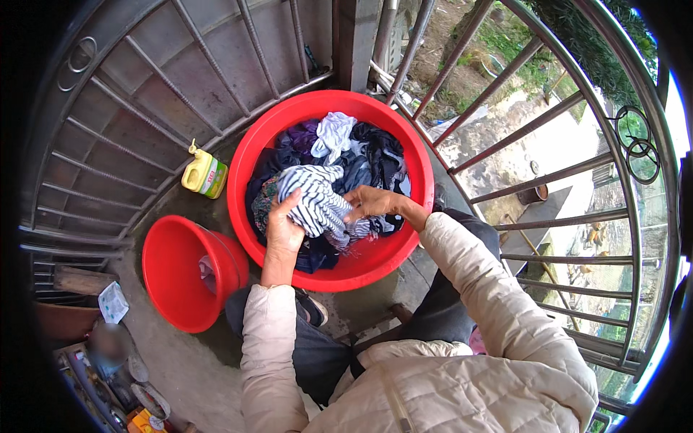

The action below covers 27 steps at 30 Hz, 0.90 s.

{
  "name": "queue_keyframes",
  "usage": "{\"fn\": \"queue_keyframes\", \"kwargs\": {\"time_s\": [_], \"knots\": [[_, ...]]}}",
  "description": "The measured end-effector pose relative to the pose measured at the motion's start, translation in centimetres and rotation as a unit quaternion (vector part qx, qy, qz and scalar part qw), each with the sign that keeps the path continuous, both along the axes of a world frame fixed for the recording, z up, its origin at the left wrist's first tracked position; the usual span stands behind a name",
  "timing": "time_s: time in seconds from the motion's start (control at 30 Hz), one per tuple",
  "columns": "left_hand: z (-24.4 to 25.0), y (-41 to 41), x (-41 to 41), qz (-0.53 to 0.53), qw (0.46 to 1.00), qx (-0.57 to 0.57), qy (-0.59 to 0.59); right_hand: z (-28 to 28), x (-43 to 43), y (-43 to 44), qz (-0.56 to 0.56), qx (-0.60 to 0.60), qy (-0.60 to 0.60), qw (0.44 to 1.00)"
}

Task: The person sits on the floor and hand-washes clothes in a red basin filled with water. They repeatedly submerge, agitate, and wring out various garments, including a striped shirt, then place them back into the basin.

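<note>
Both my hands are on a black-and-white striped cloth garment over a large round red plastic basin. My left hand grips its left side, thumb on top. At its right side my right hand pinches the fabric between thumb and fingers. Beneath and behind it lies a heap of wet-looking clothes: a white cloth, a purple cloth, a black garment and dark blue fabric. Some water shows at the basin's right side. Folds hide the garment's underside.
A red plastic bucket with a pale pink cloth inside tilts beside the basin. A yellow detergent jug with a pump stands behind it. Metal railings close in the right and far left. Shoes and odds and ends lie lower left.
</note>
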<state>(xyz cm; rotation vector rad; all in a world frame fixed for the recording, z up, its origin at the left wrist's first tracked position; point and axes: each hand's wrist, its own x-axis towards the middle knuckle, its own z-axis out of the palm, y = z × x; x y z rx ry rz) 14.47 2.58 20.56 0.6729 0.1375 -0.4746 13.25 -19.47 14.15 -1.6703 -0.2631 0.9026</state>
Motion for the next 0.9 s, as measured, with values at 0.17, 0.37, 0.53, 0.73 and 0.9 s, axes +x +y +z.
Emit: {"fn": "queue_keyframes", "kwargs": {"time_s": [0.17,0.37,0.53,0.73,0.9], "knots": [[-1.8,1.8,1.4,0.025,0.995,-0.061,0.079,2.0,-0.2,-0.5,-0.243,0.103,-0.049,0.963],[-3.4,0.0,1.3,-0.033,0.987,-0.096,0.122,6.4,-0.7,-0.2,-0.412,0.409,0.059,0.812],[-4.4,-1.4,1.8,-0.013,0.985,-0.107,0.136,5.8,0.0,0.9,-0.483,0.374,0.077,0.788],[-5.7,-2.6,2.4,-0.004,0.983,-0.112,0.145,8.9,-4.1,6.5,-0.333,0.038,-0.175,0.926],[-7.7,-3.2,2.6,-0.026,0.975,-0.168,0.144,8.6,-6.1,9.4,-0.198,-0.135,-0.53,0.813]]}}
